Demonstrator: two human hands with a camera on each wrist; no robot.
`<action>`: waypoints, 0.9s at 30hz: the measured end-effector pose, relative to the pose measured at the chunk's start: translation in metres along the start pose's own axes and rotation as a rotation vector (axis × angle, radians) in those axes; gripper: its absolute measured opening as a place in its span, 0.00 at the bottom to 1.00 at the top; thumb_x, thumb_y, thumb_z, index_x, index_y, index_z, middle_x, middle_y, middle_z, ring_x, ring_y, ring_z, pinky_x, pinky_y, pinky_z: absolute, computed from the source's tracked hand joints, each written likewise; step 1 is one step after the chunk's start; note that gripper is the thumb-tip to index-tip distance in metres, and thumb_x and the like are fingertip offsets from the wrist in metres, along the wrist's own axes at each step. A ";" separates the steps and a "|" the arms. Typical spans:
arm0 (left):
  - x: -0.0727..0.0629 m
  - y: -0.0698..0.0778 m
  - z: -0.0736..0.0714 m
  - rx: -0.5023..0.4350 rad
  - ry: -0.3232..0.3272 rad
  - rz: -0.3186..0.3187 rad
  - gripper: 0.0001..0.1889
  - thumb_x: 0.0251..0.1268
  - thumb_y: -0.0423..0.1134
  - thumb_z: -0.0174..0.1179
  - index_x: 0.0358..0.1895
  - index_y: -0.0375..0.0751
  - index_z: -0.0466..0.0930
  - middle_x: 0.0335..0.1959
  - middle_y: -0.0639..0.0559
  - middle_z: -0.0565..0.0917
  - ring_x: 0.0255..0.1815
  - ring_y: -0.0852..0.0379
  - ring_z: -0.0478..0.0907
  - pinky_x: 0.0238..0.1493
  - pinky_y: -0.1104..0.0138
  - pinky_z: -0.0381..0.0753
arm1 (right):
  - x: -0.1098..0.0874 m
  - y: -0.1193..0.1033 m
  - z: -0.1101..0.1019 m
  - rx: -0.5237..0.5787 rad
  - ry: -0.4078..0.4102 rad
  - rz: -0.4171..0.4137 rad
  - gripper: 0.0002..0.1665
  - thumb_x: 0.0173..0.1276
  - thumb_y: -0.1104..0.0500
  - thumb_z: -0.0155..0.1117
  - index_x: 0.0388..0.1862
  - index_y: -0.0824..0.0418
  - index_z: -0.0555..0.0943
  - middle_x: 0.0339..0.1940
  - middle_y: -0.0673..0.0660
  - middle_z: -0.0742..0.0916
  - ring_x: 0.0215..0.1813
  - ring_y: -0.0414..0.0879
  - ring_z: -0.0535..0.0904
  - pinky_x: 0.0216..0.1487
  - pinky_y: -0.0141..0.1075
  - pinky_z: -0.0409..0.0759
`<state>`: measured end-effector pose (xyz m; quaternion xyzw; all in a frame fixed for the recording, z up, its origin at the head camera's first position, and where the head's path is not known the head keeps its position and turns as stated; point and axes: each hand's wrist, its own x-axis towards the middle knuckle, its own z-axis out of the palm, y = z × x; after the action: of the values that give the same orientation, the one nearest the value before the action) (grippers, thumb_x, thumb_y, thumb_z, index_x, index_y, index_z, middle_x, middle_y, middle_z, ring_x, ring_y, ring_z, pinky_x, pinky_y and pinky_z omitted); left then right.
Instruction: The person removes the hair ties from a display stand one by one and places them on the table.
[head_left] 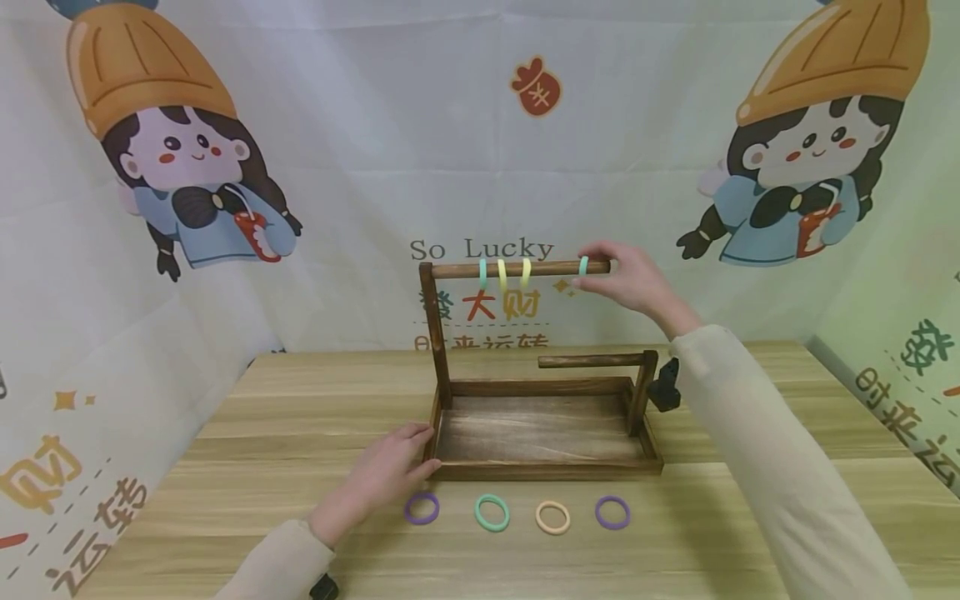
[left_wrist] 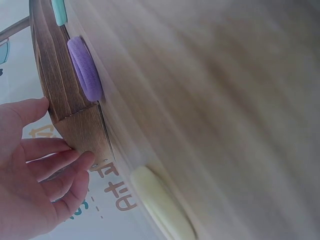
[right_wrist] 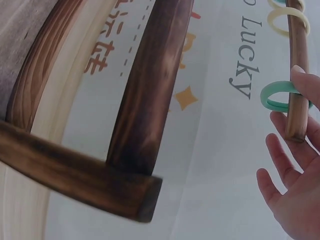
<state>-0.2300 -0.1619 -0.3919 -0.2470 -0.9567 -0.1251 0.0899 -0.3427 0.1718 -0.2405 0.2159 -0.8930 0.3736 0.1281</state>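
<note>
- Pinching, in head view, with right hand (head_left: 633, 279): mint-green hair tie (head_left: 583, 266), near free end of upper rod (head_left: 555, 268) on wooden rack (head_left: 547, 472).
- From left wrist: lightly holding tray corner (left_wrist: 84, 132) with left hand (left_wrist: 30, 190), between thumb and fingers.
- From right wrist: looped round rod, caught between thumb and index finger, with other fingers spread. Probably light, soft, stretchy, tough; apt to drag on wood. Best taken across the band, without squashing the loop.
</note>
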 end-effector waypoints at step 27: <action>0.000 -0.002 0.002 0.007 -0.009 -0.010 0.26 0.56 0.45 0.58 0.53 0.27 0.70 0.52 0.38 0.72 0.52 0.42 0.69 0.53 0.54 0.68 | -0.021 0.024 -0.026 0.118 0.110 0.047 0.27 0.58 0.52 0.63 0.52 0.65 0.72 0.44 0.62 0.78 0.48 0.55 0.73 0.46 0.49 0.71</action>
<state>-0.2313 -0.1627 -0.3939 -0.2426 -0.9587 -0.1209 0.0861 -0.3344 0.2119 -0.2457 0.1811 -0.8658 0.4400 0.1550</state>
